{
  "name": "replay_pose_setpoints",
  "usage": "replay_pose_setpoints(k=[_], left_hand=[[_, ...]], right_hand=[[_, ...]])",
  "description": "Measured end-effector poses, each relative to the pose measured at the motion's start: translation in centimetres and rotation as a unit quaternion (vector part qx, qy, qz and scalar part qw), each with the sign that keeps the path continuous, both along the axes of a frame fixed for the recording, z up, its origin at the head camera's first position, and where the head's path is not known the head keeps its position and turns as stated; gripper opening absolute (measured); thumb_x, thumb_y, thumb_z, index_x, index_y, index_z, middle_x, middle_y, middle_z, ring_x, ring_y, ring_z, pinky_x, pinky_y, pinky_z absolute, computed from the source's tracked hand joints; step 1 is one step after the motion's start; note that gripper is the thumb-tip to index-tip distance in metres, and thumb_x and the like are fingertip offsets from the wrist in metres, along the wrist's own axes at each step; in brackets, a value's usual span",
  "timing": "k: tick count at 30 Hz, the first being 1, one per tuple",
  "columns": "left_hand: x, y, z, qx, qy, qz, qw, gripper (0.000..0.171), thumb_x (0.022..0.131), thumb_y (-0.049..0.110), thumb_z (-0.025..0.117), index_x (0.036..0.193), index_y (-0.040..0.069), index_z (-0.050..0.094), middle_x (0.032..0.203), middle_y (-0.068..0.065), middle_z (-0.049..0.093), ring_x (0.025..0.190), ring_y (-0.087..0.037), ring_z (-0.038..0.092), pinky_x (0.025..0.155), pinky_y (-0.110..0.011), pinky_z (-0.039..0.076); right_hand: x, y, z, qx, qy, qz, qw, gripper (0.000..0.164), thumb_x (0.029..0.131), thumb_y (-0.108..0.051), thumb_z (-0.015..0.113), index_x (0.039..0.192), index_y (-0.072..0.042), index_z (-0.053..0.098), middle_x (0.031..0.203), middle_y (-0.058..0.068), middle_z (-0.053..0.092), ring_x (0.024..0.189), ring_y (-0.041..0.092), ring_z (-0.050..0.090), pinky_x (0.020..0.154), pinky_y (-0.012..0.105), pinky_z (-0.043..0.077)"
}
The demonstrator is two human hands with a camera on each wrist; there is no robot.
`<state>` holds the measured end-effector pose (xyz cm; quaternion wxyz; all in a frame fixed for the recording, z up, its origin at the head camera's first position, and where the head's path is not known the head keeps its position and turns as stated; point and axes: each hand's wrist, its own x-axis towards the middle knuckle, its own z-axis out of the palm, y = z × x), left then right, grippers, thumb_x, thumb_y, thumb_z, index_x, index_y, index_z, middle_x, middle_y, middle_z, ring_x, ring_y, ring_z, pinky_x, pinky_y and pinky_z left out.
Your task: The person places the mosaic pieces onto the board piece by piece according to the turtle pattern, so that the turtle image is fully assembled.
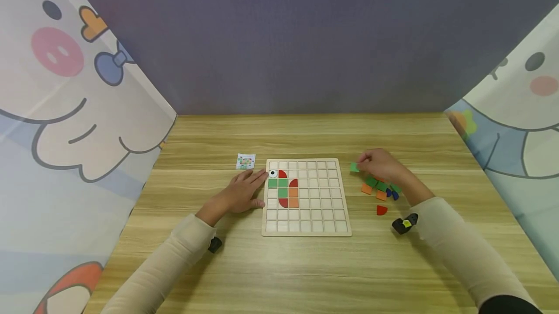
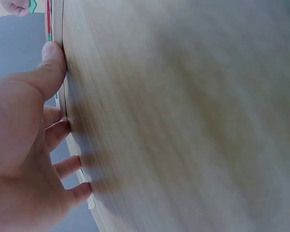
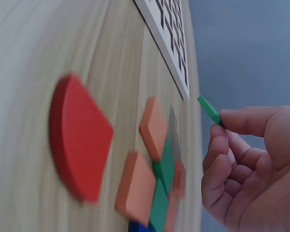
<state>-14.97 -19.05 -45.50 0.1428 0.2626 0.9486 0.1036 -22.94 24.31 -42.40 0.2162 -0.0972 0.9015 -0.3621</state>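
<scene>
My right hand [image 1: 381, 164] pinches a green square tile [image 3: 210, 110] between thumb and fingertips, to the right of the wooden grid board [image 1: 319, 229]. My left hand [image 1: 242, 191] rests at the board's left edge, fingers spread and thumb touching the rim, as the left wrist view also shows. On the board's left part lie a white eye tile [image 1: 272, 173], red quarter-round tiles [image 1: 283, 174], green squares [image 1: 283, 192] and orange squares [image 1: 293, 203]. The other cells of the grid are bare wood.
Beside the right forearm lies a loose pile of orange [image 1: 366, 188], green and dark blue [image 1: 395, 195] tiles. A red quarter-round tile [image 1: 382, 210] sits just nearer. A small pattern card [image 1: 246, 161] lies behind the left hand. Printed cloth walls stand around the wooden table [image 1: 279, 275].
</scene>
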Motion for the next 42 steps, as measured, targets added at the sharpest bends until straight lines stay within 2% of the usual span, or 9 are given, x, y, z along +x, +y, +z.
replay_pose_setpoints(k=[6,21,25,32,42], left_hand=[[0.0,0.0,0.1,0.001,0.0,-0.001,1.0,0.088,0.096,0.051,0.064,0.162,0.008,0.025,0.169,-0.013,0.025,0.151,-0.05,0.026,0.116,-0.071,0.027],[0.0,0.0,0.1,0.002,0.0,0.001,1.0,0.089,0.096,0.051,0.064,0.162,0.008,0.025,0.169,-0.013,0.025,0.151,-0.049,0.026,0.116,-0.071,0.027],[0.1,-0.1,0.1,0.001,-0.003,0.002,1.0,0.089,0.095,0.052,0.064,0.163,0.009,0.024,0.17,-0.012,0.024,0.152,-0.048,0.025,0.116,-0.07,0.026],[0.2,-0.1,0.0,0.001,-0.005,0.003,1.0,0.089,0.096,0.051,0.064,0.163,0.009,0.024,0.17,-0.011,0.024,0.152,-0.048,0.024,0.117,-0.07,0.026],[0.2,-0.1,0.2,0.002,-0.006,0.006,1.0,0.089,0.095,0.051,0.064,0.163,0.009,0.024,0.17,-0.012,0.024,0.152,-0.048,0.025,0.117,-0.07,0.026]], right_hand=[[0.0,-2.2,-0.3,-0.022,-0.012,0.012,1.0,0.027,0.102,-0.024,0.06,0.117,-0.002,0.066,0.1,0.011,0.065,0.081,0.023,0.056,0.068,0.033,0.049],[0.1,-6.6,-1.7,-0.017,-0.011,0.044,0.999,0.02,0.1,-0.023,0.064,0.109,-0.007,0.071,0.09,0.005,0.066,0.071,0.017,0.052,0.061,0.029,0.044],[0.4,-7.7,-1.8,-0.014,-0.009,0.053,0.998,0.019,0.099,-0.024,0.065,0.107,-0.008,0.071,0.091,0.005,0.067,0.072,0.016,0.054,0.063,0.028,0.046],[0.7,-9.0,-1.8,-0.021,-0.014,0.039,0.999,0.014,0.097,-0.021,0.067,0.103,-0.009,0.072,0.087,0.004,0.066,0.072,0.017,0.055,0.063,0.029,0.047],[0.7,-10.4,-2.1,-0.026,0.002,0.059,0.998,0.013,0.096,-0.021,0.069,0.097,-0.01,0.074,0.086,0.003,0.067,0.073,0.016,0.055,0.066,0.029,0.047]])
